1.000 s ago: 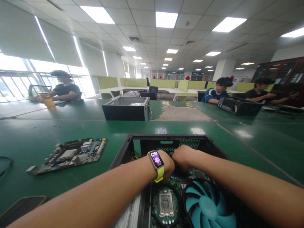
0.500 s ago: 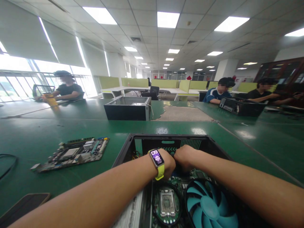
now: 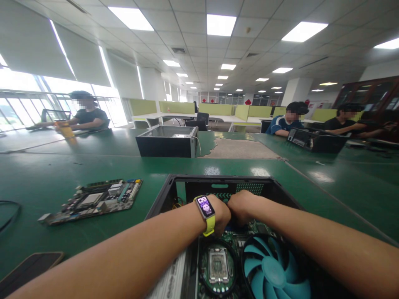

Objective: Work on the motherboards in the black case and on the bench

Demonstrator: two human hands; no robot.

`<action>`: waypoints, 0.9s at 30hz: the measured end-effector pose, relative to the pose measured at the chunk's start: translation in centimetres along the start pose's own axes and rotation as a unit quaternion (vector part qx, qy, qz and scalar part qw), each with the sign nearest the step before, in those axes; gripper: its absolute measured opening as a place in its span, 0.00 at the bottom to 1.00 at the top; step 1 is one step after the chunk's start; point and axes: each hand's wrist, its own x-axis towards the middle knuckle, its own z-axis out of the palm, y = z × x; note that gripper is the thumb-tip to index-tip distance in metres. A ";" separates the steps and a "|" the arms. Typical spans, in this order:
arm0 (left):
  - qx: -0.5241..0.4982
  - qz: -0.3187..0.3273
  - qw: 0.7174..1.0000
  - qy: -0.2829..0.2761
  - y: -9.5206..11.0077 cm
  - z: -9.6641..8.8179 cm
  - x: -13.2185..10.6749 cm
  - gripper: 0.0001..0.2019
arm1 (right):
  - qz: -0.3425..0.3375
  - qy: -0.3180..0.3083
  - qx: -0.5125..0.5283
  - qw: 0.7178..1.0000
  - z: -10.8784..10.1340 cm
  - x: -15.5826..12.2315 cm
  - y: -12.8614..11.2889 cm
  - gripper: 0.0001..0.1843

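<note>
A black computer case (image 3: 224,178) lies open in front of me, and both my hands reach into its far half. My left hand (image 3: 220,214), below a smartwatch (image 3: 205,207) with a yellow strap, is curled, its fingertips out of sight. Close beside it, my right hand (image 3: 242,204) is bent into a fist shape over the board; whatever it grips is hidden. Nearer to me in the case are a green motherboard (image 3: 229,237), a CPU socket (image 3: 218,265) inside a black ring, and a fan (image 3: 274,272) with turquoise blades.
A loose motherboard (image 3: 99,199) lies left on the green table (image 3: 102,168). A dark flat object (image 3: 29,272) is at the lower left, with a black cable (image 3: 12,216) behind. Another case (image 3: 166,143) stands farther back. Several people sit around the table.
My hands stay almost in the same place inside the case. The view has shifted very slightly. At the far left, the seated person's arm has moved outward.
</note>
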 end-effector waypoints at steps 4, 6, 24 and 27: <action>-0.007 -0.003 1.000 0.002 -0.1 0.2 0.4 0.13 | 0.002 -0.004 0.000 1.000 0.1 0.1 0.0 0.27; -0.005 0.001 1.000 0.000 -0.1 0.3 0.4 0.14 | 0.005 -0.004 0.003 1.000 0.1 0.2 0.0 0.27; 0.004 0.007 1.000 -0.017 0.1 0.0 0.0 0.16 | -0.003 0.014 0.007 1.000 0.3 0.4 0.4 0.19; 0.004 0.012 1.000 -0.023 0.2 -0.2 0.0 0.16 | -0.001 0.016 0.005 1.000 0.3 0.3 0.4 0.20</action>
